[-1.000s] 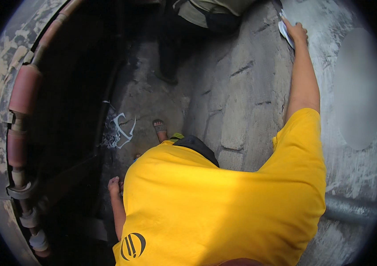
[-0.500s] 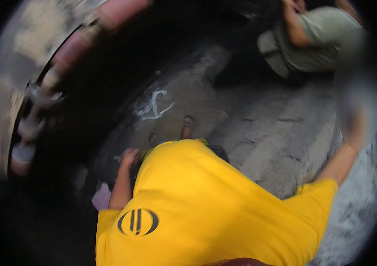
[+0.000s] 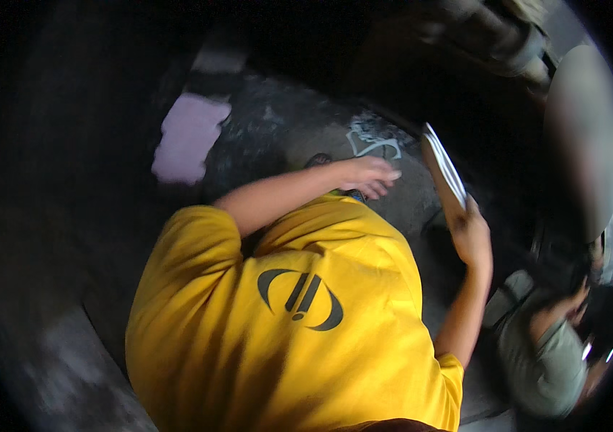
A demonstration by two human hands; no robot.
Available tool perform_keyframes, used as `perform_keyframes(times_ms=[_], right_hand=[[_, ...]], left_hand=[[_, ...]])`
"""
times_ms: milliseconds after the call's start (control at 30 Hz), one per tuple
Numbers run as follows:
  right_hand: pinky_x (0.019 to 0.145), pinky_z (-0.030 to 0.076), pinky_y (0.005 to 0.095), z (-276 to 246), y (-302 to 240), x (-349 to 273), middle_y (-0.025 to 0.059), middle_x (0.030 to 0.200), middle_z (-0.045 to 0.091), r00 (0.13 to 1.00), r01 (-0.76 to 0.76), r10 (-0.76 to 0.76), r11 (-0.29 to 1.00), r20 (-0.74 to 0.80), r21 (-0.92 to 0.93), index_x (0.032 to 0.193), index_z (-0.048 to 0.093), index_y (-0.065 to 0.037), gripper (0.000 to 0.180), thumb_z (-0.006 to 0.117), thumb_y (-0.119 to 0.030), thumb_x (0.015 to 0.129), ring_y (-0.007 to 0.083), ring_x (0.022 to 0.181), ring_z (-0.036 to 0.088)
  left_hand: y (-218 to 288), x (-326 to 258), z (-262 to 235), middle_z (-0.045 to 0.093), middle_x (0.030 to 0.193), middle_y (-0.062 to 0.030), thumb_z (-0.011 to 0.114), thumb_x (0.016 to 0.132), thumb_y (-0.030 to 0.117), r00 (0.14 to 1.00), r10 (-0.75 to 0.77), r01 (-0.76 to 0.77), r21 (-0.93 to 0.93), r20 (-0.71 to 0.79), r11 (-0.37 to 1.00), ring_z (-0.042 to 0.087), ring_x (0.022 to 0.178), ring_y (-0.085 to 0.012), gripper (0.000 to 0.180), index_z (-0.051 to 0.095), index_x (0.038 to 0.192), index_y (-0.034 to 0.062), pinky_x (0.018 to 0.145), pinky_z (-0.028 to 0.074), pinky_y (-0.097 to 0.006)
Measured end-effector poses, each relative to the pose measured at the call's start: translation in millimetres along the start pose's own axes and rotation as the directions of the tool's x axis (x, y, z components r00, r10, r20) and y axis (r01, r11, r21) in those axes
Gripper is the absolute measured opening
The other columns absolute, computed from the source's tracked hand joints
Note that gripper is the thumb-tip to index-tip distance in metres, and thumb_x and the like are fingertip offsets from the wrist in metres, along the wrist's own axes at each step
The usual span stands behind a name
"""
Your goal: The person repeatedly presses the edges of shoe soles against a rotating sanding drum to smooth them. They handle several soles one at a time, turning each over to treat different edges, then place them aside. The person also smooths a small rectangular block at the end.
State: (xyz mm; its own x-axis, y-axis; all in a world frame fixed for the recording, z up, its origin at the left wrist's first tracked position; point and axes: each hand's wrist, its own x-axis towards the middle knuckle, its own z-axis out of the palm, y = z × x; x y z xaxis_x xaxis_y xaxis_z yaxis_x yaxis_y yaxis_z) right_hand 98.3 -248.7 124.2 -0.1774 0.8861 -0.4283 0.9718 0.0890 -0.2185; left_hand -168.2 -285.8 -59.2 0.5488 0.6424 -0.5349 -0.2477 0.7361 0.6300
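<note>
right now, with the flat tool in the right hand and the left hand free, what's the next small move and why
Probably bring the left hand across to steady the flat tool. The right hand grips only its lower end, the blade sticks up unsupported, and the left hand is open, holding nothing, a little to its left.

The view was dim and motion-blurred, its fisheye rim black; only the bright yellow cotton shirt (image 3: 285, 317) caught light
</note>
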Motion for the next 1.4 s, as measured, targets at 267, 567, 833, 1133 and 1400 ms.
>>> perform_keyframes(times_ms=[267, 567, 833, 1133, 1400], right_hand=[[0.103, 0.046, 0.0542, 143, -183, -22, 0.0232, 0.139, 0.055, 0.362, 0.845, -0.931, 0.309, 0.042, -0.437, 0.14, 0.051, -0.004, 0.051, 0.06, -0.016, 0.091, 0.0406, 0.127, 0.055], [0.101, 0.049, 0.0473, 269, -233, 27, 0.0244, 0.137, 0.057, 0.665, 0.697, -0.548, 0.699, 0.506, -0.159, 0.139, 0.055, -0.007, 0.052, 0.066, -0.024, 0.091, 0.0431, 0.121, 0.059], [0.087, 0.054, 0.0428, 388, -198, 84, 0.02, 0.114, 0.067, 0.659, 0.642, -0.343, 0.72, 0.669, -0.263, 0.13, 0.06, -0.006, 0.044, 0.064, -0.028, 0.092, 0.0366, 0.103, 0.064], [0.074, 0.056, 0.0345, 444, -302, 144, 0.0107, 0.098, 0.073, 0.702, 0.39, -0.464, 0.885, 0.541, 0.254, 0.118, 0.066, -0.002, 0.029, 0.068, -0.012, 0.091, 0.0214, 0.082, 0.069], [0.081, 0.056, 0.0371, 451, -368, 192, 0.0191, 0.103, 0.073, 0.837, 0.299, -0.329, 0.944, 0.438, 0.137, 0.117, 0.067, -0.004, 0.03, 0.067, -0.019, 0.091, 0.0293, 0.096, 0.071]], left_hand=[[-52, -134, 9, 0.051, 0.144, -0.0165, 0.069, 0.094, 0.043, 0.749, -0.001, -0.6, -0.678, -0.663, 0.424, 0.049, 0.134, -0.0319, 0.066, 0.046, 0.144, 0.0057, 0.112, 0.04, -0.047], [-298, -299, -279, 0.068, 0.11, -0.0152, 0.084, 0.08, 0.018, -0.216, -0.106, -0.679, 0.071, -0.971, 0.73, 0.067, 0.094, -0.0272, 0.047, 0.06, 0.116, -0.001, 0.085, 0.054, -0.044], [-439, -511, -513, 0.067, 0.123, -0.0166, 0.085, 0.081, 0.029, -0.517, -0.225, -0.399, 0.0, -0.826, 0.917, 0.064, 0.11, -0.0307, 0.062, 0.059, 0.129, -0.0015, 0.095, 0.051, -0.043], [-325, -469, -698, 0.067, 0.122, -0.0144, 0.081, 0.083, 0.028, -0.197, 0.108, -0.509, 0.196, -0.974, 0.839, 0.062, 0.11, -0.0283, 0.06, 0.058, 0.131, 0.0, 0.095, 0.049, -0.043], [-187, -338, -891, 0.063, 0.133, -0.0147, 0.081, 0.082, 0.035, -0.264, 0.178, -0.614, 0.308, -0.948, 0.727, 0.061, 0.117, -0.0345, 0.064, 0.057, 0.133, 0.0031, 0.098, 0.048, -0.047]])
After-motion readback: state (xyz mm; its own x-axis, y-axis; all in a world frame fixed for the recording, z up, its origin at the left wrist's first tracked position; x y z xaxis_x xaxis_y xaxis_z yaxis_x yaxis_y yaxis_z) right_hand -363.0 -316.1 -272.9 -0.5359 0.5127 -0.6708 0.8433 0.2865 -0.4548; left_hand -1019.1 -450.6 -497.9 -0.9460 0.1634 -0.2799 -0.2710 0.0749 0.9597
